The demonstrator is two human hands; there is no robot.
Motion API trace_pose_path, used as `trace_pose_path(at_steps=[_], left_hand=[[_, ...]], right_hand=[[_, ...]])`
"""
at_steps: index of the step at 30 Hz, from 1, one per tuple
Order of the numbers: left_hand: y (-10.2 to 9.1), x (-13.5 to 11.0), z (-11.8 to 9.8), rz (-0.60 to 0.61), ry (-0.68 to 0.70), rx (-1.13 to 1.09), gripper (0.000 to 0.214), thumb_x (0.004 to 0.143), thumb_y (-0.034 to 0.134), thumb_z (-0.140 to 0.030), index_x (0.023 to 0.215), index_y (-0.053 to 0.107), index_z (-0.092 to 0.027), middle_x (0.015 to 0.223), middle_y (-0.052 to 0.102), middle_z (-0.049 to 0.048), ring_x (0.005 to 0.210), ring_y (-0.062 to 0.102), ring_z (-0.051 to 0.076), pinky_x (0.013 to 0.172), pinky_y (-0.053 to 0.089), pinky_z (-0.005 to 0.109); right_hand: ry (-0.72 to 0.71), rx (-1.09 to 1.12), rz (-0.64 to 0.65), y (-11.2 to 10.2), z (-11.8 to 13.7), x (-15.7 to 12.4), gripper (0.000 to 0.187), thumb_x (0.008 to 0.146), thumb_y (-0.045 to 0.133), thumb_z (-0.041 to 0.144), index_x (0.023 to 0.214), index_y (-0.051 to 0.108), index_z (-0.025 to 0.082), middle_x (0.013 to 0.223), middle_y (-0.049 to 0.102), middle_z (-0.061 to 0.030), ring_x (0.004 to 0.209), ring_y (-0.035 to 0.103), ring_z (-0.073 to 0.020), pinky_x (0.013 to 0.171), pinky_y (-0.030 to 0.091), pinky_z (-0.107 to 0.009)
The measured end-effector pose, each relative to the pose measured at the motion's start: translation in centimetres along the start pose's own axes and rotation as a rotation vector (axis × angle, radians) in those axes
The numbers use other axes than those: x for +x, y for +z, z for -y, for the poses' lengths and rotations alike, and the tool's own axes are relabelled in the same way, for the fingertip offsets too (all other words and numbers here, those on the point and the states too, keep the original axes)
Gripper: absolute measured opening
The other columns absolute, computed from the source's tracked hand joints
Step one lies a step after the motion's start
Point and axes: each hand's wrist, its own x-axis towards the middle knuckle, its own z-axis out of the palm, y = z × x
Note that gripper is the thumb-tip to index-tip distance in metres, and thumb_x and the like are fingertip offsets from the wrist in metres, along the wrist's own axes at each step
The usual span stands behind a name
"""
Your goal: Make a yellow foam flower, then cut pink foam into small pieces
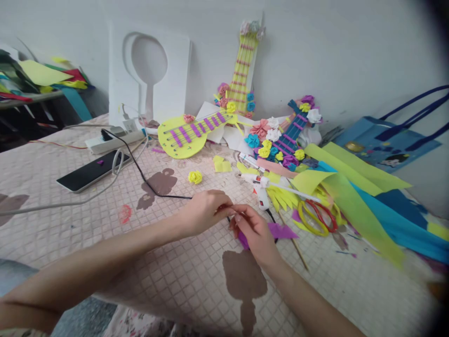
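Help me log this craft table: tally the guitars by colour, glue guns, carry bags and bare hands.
Yellow guitars: 2
Blue guitar: 1
Glue gun: 1
Carry bag: 1
Bare hands: 2
Total: 7

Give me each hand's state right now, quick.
Left hand: partly curled; whether it holds anything is hidden.
Right hand: partly curled, purple paper beside it; hold cannot be told.

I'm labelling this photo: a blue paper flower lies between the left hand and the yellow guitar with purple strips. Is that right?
Not quite: the paper flower is yellow, not blue, as the head view shows. It does lie between the left hand and the yellow guitar with purple strips.
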Motion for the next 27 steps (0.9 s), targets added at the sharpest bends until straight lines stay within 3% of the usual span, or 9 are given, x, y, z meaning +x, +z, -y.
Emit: trace_pose_path(at_steps=[4, 7, 12, 14, 18, 20, 23, 25, 27], left_hand=[[0.6, 0.1, 0.0, 0.093, 0.128, 0.268, 0.031, 0.094, 0.045, -0.03, 0.074, 0.06, -0.012, 0.073, 0.062, 0.0058, 0.069, 0.056, 0.017, 0.061, 0.039, 0.029], [1.3, -0.3, 0.8, 0.093, 0.209, 0.376, 0.031, 0.093, 0.045, -0.029, 0.071, 0.059, -0.013, 0.07, 0.06, 0.0047, 0.067, 0.054, 0.018, 0.062, 0.038, 0.031], [1.7, -0.8, 2.1, -0.006, 0.247, 0.268, 0.032, 0.095, 0.039, -0.023, 0.067, 0.052, -0.014, 0.066, 0.054, 0.003, 0.063, 0.05, 0.016, 0.06, 0.037, 0.028], [1.6, -0.8, 2.4, -0.049, 0.201, 0.199, 0.034, 0.096, 0.036, -0.025, 0.067, 0.05, -0.014, 0.066, 0.053, 0.0032, 0.064, 0.049, 0.015, 0.059, 0.037, 0.027], [1.7, -0.9, 2.7, -0.069, 0.143, 0.056, 0.031, 0.096, 0.038, -0.027, 0.074, 0.055, -0.014, 0.072, 0.056, 0.0043, 0.07, 0.053, 0.016, 0.063, 0.041, 0.027], [2.1, -1.0, 2.9, -0.085, 0.125, -0.018, 0.024, 0.095, 0.041, -0.025, 0.083, 0.059, -0.014, 0.079, 0.06, 0.0049, 0.076, 0.056, 0.016, 0.068, 0.043, 0.027], [2.6, -1.0, 2.9, -0.11, 0.095, -0.093, 0.016, 0.092, 0.046, -0.021, 0.097, 0.061, -0.016, 0.089, 0.063, 0.0051, 0.08, 0.058, 0.015, 0.073, 0.046, 0.027], [3.1, -1.0, 2.6, -0.117, 0.109, -0.122, 0.016, 0.091, 0.05, -0.021, 0.101, 0.061, -0.016, 0.091, 0.063, 0.0058, 0.083, 0.059, 0.015, 0.075, 0.047, 0.028], [3.6, -1.0, 2.0, -0.107, 0.159, -0.152, 0.017, 0.089, 0.053, -0.024, 0.101, 0.062, -0.016, 0.094, 0.063, 0.0069, 0.088, 0.059, 0.017, 0.079, 0.048, 0.029]], right_hand=[[0.017, -0.161, 0.001, 0.2, 0.0, -0.1, 0.009, 0.088, 0.047, 0.024, 0.092, 0.054, 0.02, 0.067, 0.054, 0.0025, 0.056, 0.049, -0.0111, 0.054, 0.041, -0.025], [-0.037, -0.305, 0.043, 0.3, -0.1, -0.2, 0.008, 0.085, 0.048, 0.019, 0.092, 0.051, 0.02, 0.072, 0.057, 0.0016, 0.061, 0.053, -0.0119, 0.057, 0.042, -0.025], [-0.126, -0.432, 0.019, -0.8, 1.2, -0.3, 0.012, 0.085, 0.05, 0.02, 0.096, 0.054, 0.021, 0.082, 0.061, -0.0003, 0.065, 0.055, -0.0117, 0.061, 0.043, -0.025], [-0.131, -0.514, -0.03, -2.0, 2.0, -0.4, 0.005, 0.085, 0.053, 0.024, 0.082, 0.053, 0.021, 0.069, 0.057, 0.0024, 0.06, 0.051, -0.0112, 0.057, 0.04, -0.024], [-0.169, -0.713, -0.181, -5.8, 2.9, -1.0, 0.034, 0.089, 0.048, 0.032, 0.058, 0.037, 0.021, 0.05, 0.035, 0.0064, 0.048, 0.035, -0.0091, 0.047, 0.028, -0.023], [-0.14, -0.83, -0.189, -8.2, 2.9, -1.4, 0.039, 0.088, 0.048, 0.033, 0.055, 0.034, 0.021, 0.049, 0.031, 0.0064, 0.047, 0.033, -0.0094, 0.047, 0.027, -0.024], [-0.019, -0.895, -0.137, -11.3, 2.8, -1.9, 0.011, 0.081, 0.057, 0.029, 0.075, 0.054, 0.021, 0.063, 0.054, 0.0029, 0.056, 0.05, -0.0123, 0.053, 0.038, -0.024], [0.023, -0.942, -0.155, -12.7, 3.1, -2.2, 0.015, 0.077, 0.061, 0.028, 0.09, 0.058, 0.021, 0.076, 0.062, -0.0007, 0.065, 0.057, -0.0155, 0.061, 0.045, -0.028], [0.037, -0.92, -0.138, -13.4, 3.4, -2.3, 0.015, 0.079, 0.06, 0.03, 0.091, 0.06, 0.021, 0.081, 0.065, -0.0031, 0.073, 0.06, -0.0175, 0.065, 0.047, -0.03]])
